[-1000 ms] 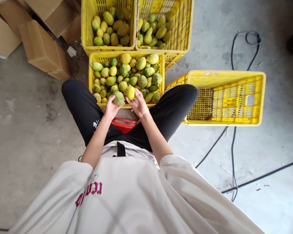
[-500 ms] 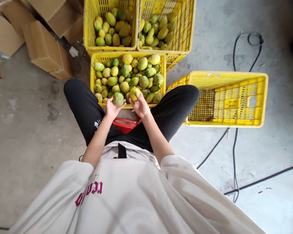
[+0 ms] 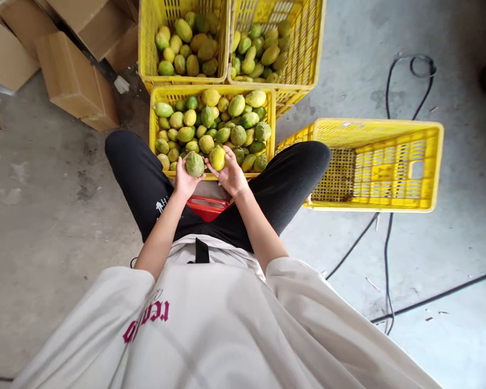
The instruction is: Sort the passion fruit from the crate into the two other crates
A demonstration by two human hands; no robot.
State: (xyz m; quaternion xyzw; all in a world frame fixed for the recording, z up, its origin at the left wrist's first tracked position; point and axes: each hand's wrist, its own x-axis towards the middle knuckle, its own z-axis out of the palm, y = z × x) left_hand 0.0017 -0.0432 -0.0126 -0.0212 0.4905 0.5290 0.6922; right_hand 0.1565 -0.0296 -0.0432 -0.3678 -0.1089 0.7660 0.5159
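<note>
My left hand (image 3: 185, 178) is closed round a rough green lemon (image 3: 195, 164), held over the near rim of the front yellow crate (image 3: 152, 127). Just to its right, my right hand (image 3: 231, 174) holds a smoother yellow lemon (image 3: 217, 158) between thumb and fingers. The fingertips of both hands nearly meet between the two fruits. Under and beyond the hands, the front crate is full of green and yellow lemons (image 3: 206, 116) of mixed size, some bumpy. My fingers partly hide the nearest fruits.
Two yellow crates, back left (image 3: 143, 43) and back right (image 3: 318, 43), hold more lemons. A yellow crate (image 3: 397, 167) lies by my right knee. Cardboard boxes (image 3: 76, 81) stand at upper left. Black cables (image 3: 387, 254) cross the floor at right; a red object (image 3: 206, 208) shows between my legs.
The yellow lemon has turned in my right hand and moved slightly left and nearer to me; those fingers have opened out around it. The green lemon has shifted only a little.
</note>
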